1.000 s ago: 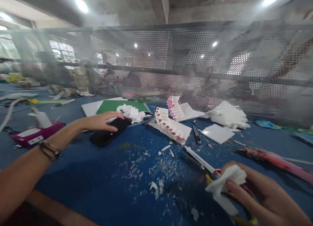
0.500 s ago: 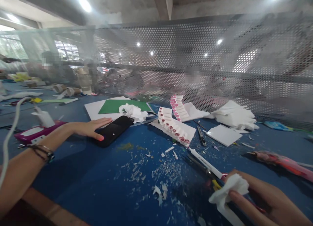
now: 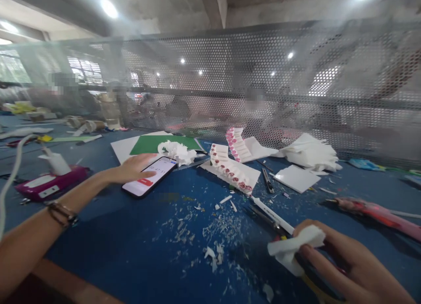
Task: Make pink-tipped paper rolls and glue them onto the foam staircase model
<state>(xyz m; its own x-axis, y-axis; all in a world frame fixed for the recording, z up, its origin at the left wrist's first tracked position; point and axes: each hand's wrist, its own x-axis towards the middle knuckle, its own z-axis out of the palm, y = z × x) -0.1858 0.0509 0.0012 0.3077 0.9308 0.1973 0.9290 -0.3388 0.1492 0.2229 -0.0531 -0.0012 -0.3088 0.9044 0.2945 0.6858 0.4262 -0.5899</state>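
My left hand (image 3: 133, 169) reaches over a smartphone (image 3: 149, 185) lying face up on the blue table. Its fingers are stretched out across the lit screen, which shows large digits and a red button. Between thumb and fingers, my right hand (image 3: 348, 262) pinches a crumpled white tissue (image 3: 301, 247). Beneath that hand, a white pen (image 3: 272, 215) and a dark-bladed tool (image 3: 263, 216) point away from me; their near ends are hidden. Farther off, white strips with dark red petal-like tips (image 3: 230, 172) rest on a white card.
A pink pen-like tool (image 3: 371, 212) with a cord lies at the right. Stacked tissues (image 3: 307, 153), a white pad (image 3: 297, 178) and a cutter knife (image 3: 267, 180) are behind my right hand. At the left sits a purple power strip (image 3: 52, 183). White scraps (image 3: 213, 256) litter the middle; a perforated screen (image 3: 204, 89) stands behind.
The phone's screen has gone from dark to lit. My left hand has shifted slightly over the screen. My right hand still holds the tissue, moved a little left and up.
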